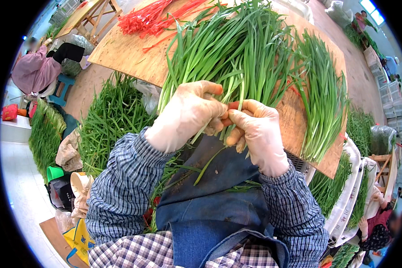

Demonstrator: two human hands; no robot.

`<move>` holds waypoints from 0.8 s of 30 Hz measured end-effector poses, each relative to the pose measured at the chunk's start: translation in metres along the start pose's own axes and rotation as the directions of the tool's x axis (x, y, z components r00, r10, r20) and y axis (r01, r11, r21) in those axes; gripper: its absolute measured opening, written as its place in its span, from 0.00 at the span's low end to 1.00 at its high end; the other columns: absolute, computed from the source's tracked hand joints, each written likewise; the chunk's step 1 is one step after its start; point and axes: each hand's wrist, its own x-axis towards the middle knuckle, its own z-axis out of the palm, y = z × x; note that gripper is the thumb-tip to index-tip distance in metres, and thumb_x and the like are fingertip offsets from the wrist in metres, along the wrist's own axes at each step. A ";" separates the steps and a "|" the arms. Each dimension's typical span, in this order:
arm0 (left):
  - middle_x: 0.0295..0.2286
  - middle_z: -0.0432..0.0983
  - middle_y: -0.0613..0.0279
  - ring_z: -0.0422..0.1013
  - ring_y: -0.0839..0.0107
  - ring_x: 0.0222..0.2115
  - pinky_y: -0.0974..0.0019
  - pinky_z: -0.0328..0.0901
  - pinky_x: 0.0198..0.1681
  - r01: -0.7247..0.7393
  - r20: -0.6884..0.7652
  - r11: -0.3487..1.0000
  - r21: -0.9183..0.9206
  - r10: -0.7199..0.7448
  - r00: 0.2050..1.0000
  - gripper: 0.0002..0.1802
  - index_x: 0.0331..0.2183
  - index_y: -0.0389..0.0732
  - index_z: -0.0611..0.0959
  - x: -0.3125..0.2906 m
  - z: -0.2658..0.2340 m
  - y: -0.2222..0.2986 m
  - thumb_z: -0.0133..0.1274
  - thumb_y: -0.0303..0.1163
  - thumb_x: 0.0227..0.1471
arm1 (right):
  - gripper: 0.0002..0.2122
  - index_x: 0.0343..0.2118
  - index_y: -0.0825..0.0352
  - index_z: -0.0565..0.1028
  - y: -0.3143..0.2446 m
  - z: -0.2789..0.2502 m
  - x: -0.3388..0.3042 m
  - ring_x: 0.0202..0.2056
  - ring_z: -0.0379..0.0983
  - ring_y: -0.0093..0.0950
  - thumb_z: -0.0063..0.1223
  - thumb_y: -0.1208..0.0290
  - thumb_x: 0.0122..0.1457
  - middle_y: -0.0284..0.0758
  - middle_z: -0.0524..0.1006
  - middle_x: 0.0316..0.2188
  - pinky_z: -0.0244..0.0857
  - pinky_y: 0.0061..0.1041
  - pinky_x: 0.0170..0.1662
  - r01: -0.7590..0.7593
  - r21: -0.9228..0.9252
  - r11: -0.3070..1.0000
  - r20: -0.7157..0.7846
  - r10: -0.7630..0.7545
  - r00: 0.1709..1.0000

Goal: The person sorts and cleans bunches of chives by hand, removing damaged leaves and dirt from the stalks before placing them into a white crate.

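Note:
My left hand (187,115) and my right hand (256,129) meet at the near edge of a wooden board, both in thin pale gloves with bare orange-stained fingertips. Between them, fingers and thumbs pinch the pale stem ends of a few garlic chives (241,85). A big loose heap of green garlic chives (219,58) spreads over the board just beyond my fingers. To the right lies a separate neat bunch of chives (317,98), its stem ends toward me. A loose leaf (208,166) lies over the dark apron (210,192) on my lap.
Red plastic strips (145,18) lie at the far left of the wooden board (134,53). More greens (116,116) are piled left of my arm. White crates (344,192) with greens stand at right. A person (38,67) sits far left; another person (379,223) is at right.

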 end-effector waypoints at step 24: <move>0.23 0.73 0.67 0.66 0.82 0.23 0.77 0.62 0.27 -0.055 -0.091 0.984 0.172 0.071 0.993 0.13 0.34 0.30 0.79 -0.035 -0.008 -0.016 0.52 0.30 0.48 | 0.06 0.28 0.70 0.72 0.024 0.037 -0.043 0.12 0.66 0.17 0.47 0.72 0.57 0.31 0.72 0.15 0.60 0.19 0.16 0.113 -0.217 0.970 0.239 -0.059 0.969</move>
